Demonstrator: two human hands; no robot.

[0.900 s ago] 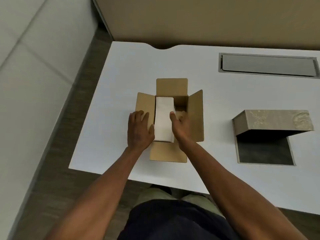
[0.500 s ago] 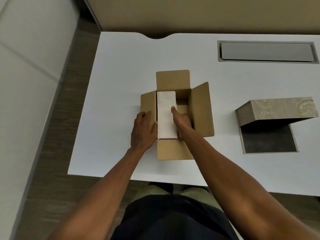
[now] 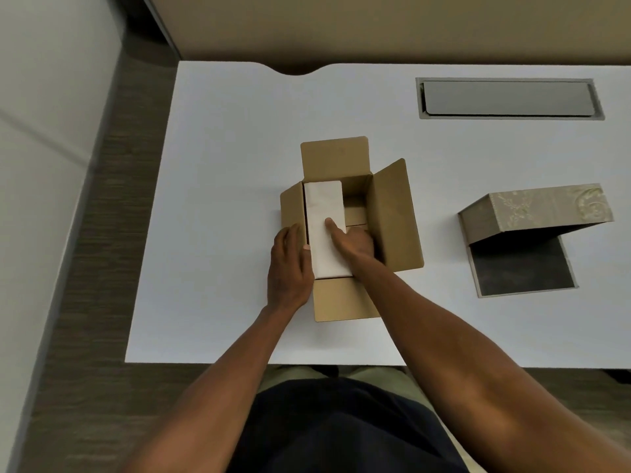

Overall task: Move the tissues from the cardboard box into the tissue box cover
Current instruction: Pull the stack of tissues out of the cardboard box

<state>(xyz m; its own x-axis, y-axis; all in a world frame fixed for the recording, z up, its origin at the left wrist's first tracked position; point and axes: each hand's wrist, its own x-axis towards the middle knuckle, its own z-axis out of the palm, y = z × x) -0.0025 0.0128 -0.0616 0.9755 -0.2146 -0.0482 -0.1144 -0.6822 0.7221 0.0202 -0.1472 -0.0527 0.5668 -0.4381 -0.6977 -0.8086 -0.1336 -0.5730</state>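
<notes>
White desk, cardboard box open, both hands' grip, left hand, right hand, clasping tissues.

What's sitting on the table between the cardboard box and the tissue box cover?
Nothing. In the head view, only bare white table separates the cardboard box, its right flap folded out, from the tissue box cover, which stands propped open to its right.

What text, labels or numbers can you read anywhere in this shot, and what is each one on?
None legible.
cardboard box: plain brown, no print visible.
tissue pack: plain white, no lettering.
tissue box cover: a pale leafy ornament only, no words.
table and its grey hatch: unmarked.
</notes>
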